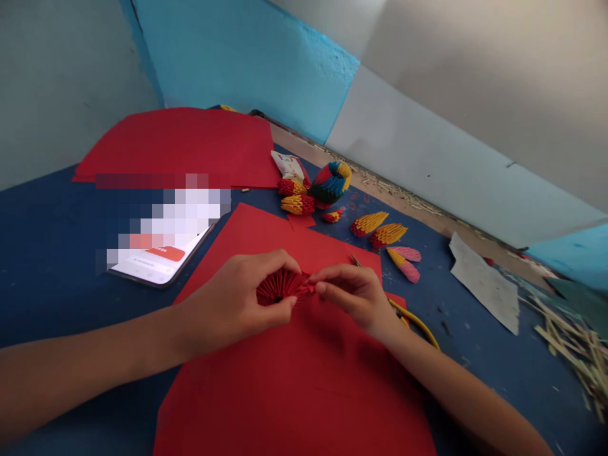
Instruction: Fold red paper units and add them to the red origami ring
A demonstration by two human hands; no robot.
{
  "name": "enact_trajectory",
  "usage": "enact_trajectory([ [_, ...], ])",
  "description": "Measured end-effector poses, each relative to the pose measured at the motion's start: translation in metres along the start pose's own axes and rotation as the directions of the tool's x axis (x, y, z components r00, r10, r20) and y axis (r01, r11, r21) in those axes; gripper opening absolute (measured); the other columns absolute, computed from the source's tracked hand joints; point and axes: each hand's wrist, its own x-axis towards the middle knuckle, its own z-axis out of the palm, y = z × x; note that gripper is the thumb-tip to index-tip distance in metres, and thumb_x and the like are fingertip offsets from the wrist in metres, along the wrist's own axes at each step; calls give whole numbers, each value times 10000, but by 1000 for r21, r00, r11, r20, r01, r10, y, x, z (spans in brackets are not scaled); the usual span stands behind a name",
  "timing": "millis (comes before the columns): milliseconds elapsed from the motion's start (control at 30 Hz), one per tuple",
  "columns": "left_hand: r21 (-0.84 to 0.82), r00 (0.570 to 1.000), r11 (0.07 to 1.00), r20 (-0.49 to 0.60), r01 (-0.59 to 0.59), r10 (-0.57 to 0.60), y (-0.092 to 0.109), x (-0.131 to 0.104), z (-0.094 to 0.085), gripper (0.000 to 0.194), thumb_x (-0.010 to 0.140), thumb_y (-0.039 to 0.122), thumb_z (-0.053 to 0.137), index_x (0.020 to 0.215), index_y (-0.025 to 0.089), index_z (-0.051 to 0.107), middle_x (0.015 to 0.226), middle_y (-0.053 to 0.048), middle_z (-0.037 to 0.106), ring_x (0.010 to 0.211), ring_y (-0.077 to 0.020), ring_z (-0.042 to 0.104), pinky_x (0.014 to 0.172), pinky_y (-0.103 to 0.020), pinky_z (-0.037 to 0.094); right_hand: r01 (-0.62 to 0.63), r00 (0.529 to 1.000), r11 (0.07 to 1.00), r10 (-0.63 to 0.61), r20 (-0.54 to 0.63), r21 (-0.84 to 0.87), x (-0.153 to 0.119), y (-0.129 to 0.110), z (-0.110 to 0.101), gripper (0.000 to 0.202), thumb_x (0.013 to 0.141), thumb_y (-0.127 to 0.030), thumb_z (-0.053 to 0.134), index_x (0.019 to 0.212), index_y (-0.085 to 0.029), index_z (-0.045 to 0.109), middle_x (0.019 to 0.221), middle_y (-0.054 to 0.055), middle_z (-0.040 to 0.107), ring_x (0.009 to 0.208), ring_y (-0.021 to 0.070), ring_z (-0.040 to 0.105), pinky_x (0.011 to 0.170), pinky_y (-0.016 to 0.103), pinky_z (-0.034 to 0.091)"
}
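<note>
Between my hands is a round, pleated piece made of red folded paper. My left hand curves around it from the left, thumb below and fingers above. My right hand pinches a small red folded paper piece at the round piece's right edge. Both hands are above a large red paper sheet lying on the blue table. Beside my right wrist, the yellow handles of scissors show, partly covered by the arm.
A lit phone, partly pixelated, lies left. Behind it is a red paper stack. Folded-paper pieces in yellow and red, pink and blue-green stand at the back. Right are a grey scrap and straw-like strips.
</note>
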Motion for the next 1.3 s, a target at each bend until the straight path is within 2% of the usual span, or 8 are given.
enact_trajectory([
  [300, -35, 998, 999, 55, 6, -4, -1, -1, 1, 123, 787, 203, 577, 908, 189, 589, 821, 18, 664, 720, -143, 607, 620, -237, 433, -39, 999, 995, 36, 34, 92, 0, 1, -1, 115, 754, -292, 728, 824, -202, 739, 751, 21, 727, 592, 84, 630, 570, 191, 525],
  [533, -48, 997, 999, 81, 23, -19, -1, 0, 0, 126, 788, 199, 567, 909, 186, 597, 817, 14, 666, 706, -140, 607, 616, -237, 438, -32, 999, 999, 32, 42, -16, 0, -2, -1, 148, 762, -318, 715, 815, -180, 735, 714, 32, 721, 596, 106, 639, 597, 228, 549],
  [800, -40, 998, 999, 69, -13, 16, -7, 2, 1, 127, 792, 207, 557, 912, 190, 593, 815, 17, 663, 703, -139, 602, 605, -234, 427, -15, 999, 999, 17, 36, -31, -2, -1, -1, 151, 775, -326, 703, 827, -186, 727, 755, 37, 732, 616, 113, 655, 599, 230, 557],
  [1067, -39, 997, 998, 66, -40, 42, -5, 3, 1, 121, 787, 184, 555, 899, 186, 601, 802, 18, 653, 690, -130, 590, 611, -231, 418, 43, 999, 995, -40, 36, -89, -3, 2, -5, 107, 795, -296, 693, 849, -211, 730, 818, 37, 746, 751, 138, 689, 705, 257, 563],
  [1300, -53, 996, 997, 58, -60, 64, -5, 2, 0, 122, 786, 173, 549, 894, 189, 603, 795, 19, 648, 680, -125, 588, 608, -223, 416, 14, 1000, 993, -15, -9, -115, -3, 2, -2, 133, 780, -327, 705, 830, -207, 732, 800, 40, 745, 738, 154, 690, 694, 273, 564],
])
